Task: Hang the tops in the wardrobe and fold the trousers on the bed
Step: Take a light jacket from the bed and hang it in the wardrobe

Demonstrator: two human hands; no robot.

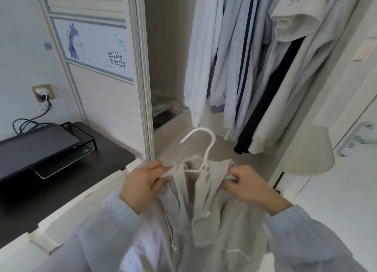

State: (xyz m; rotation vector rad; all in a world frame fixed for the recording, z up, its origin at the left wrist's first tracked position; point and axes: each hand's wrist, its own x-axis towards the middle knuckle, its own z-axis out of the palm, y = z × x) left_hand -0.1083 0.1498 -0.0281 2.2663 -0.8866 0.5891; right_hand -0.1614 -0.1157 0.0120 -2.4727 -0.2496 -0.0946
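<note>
- A grey top (pixel 206 216) hangs between the two hands, low in the middle of the view, in front of the open wardrobe (pixel 169 67).
- A white hanger (pixel 201 149) sits in the neck of the top, its hook rising just above and between the hands.
- The left hand (pixel 142 185) is clamped on the left shoulder of the top, fingers pinching the cloth.
- The right hand (pixel 252 187) is clamped on the right shoulder, fingers curled round a bunch of cloth.
- Both arms wear pale blue sleeves (pixel 318 237); the hands are apart, with the collar between them.
- Above and beyond the hands, pale blue shirts (pixel 220 53), a dark garment (pixel 271 100) and a white top with red lettering (pixel 306 14) hang in the wardrobe.
- To the left of the left hand stands the sliding wardrobe door (pixel 102 67) with a cartoon sticker.
- Further left, a dark counter (pixel 61 186) carries a black stand (pixel 40 147), and cables run up to a wall socket (pixel 42 92).
</note>
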